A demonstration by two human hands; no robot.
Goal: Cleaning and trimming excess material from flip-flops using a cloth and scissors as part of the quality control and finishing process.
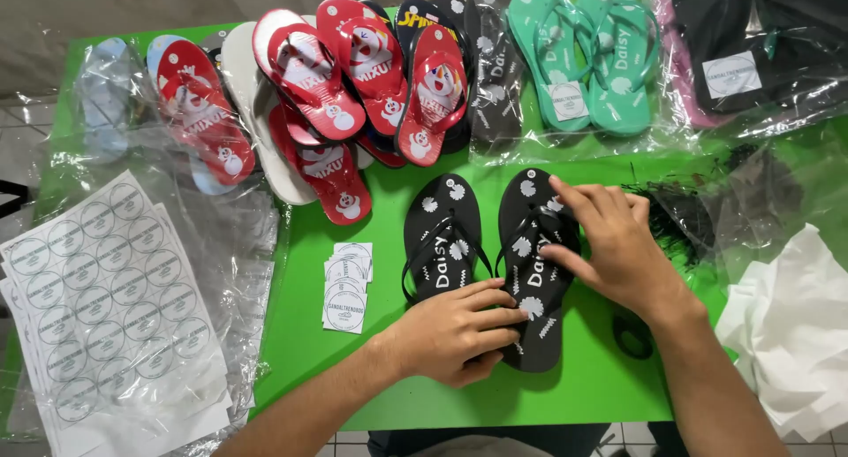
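Head view: a pair of black flip-flops with white flower prints lies sole-down, side by side, near the middle of a green table [583, 395]. The left hand [455, 329] rests flat, fingers loosely spread and grasping nothing, across the heel ends of both, its fingertips on the heel of the right flip-flop [533, 271] and its wrist over the heel of the left flip-flop [439, 236]. The right hand [614, 241] lies on the strap area of the right flip-flop, fingers bent and pressing down on the straps; whether it pinches a strap or only presses cannot be told. The two hands are apart, though both touch the same flip-flop.

Just left of the pair sits a small stack of cut square labels [346, 285]. Further left, sheets of round stickers [102, 298] lie on clear plastic bags [234, 236]. Along the far edge a heap of red flip-flops [353, 77] with snowman prints overlaps; beside it stands a dark pair [495, 68], then a teal pair [587, 55] in clear wrap, then a bagged black bundle [751, 51] at the far right corner. White paper [791, 333] lies crumpled at the right edge, and a black ring [632, 338] lies near the right forearm
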